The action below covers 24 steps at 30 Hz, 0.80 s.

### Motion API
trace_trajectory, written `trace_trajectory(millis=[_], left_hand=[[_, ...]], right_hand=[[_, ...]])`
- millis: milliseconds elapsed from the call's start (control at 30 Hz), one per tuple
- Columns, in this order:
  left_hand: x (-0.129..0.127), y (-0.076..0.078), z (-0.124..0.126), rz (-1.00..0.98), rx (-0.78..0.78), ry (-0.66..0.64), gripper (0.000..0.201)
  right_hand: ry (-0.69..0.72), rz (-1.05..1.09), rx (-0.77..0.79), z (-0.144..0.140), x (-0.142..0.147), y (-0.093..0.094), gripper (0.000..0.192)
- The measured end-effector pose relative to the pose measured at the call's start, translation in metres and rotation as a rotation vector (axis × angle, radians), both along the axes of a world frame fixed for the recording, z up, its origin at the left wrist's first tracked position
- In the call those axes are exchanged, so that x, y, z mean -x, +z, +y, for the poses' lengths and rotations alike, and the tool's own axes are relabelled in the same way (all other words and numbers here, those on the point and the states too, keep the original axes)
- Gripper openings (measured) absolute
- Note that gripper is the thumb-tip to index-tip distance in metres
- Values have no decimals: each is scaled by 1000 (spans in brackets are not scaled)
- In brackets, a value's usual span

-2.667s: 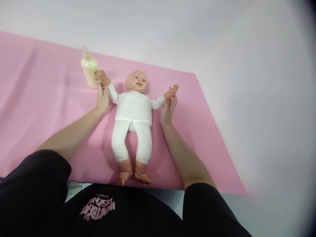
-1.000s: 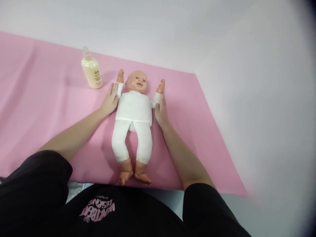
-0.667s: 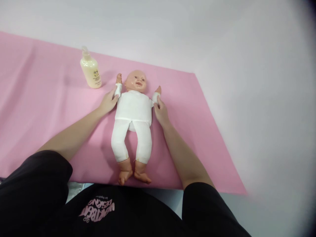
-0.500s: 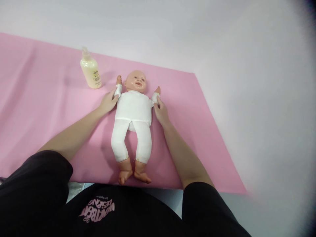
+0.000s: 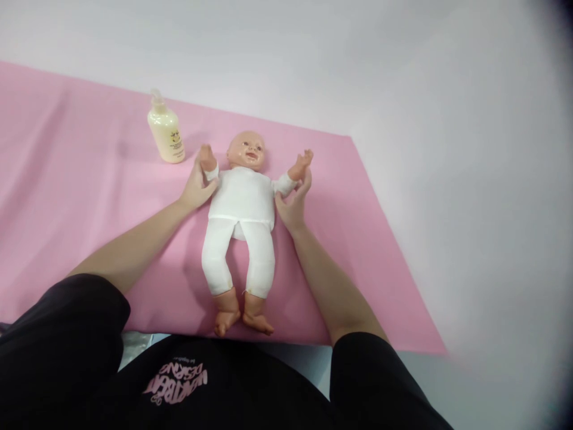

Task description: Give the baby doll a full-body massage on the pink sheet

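A baby doll (image 5: 242,194) with a white cloth body and bare plastic head, hands and feet lies on its back, feet toward me. My left hand (image 5: 196,186) is around the doll's arm on the left, thumb in front near its shoulder and fingers mostly hidden behind the forearm. On the other side, my right hand (image 5: 293,206) holds the opposite arm between the thumb and the fingers behind it. Both doll arms are spread outward and up beside the head.
A pale yellow pump bottle (image 5: 166,136) stands left of the doll's head, a short way beyond my left hand. Pink cloth (image 5: 358,257) covers the table, whose right edge slants down to the right. A pale wall rises behind.
Both doll arms have swung outward from the head, its hands now farther apart. My fingers have shifted behind the forearms. The doll's body and the bottle stay in place.
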<state>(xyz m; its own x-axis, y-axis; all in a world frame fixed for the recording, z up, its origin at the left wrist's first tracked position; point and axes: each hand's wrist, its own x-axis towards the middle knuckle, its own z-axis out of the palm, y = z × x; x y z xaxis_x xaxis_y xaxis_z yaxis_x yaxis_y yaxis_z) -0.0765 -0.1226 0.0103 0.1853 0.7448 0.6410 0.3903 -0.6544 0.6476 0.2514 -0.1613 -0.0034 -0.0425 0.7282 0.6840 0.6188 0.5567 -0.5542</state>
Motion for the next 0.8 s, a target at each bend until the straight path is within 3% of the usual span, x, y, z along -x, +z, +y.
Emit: trace_trajectory(millis=[133,267,400,600,800], left_hand=[[-3,18,-20,54,-88,6,63],[-5,30,-30,224,-202,-138,36],[-7,33,-30,371,-232,-246,38],[-7,31,-27,431,-236,-258,43],[-8,22,-26,323,-179,-126,59]], right_hand=[[-23,30,-180,-9,7,3,88],[142,-66,-194,-22,12,9,65],[281,-222,-270,-30,16,21,55],[304,-260,-335,-31,18,27,58],[235,-202,-170,-23,16,13,69]])
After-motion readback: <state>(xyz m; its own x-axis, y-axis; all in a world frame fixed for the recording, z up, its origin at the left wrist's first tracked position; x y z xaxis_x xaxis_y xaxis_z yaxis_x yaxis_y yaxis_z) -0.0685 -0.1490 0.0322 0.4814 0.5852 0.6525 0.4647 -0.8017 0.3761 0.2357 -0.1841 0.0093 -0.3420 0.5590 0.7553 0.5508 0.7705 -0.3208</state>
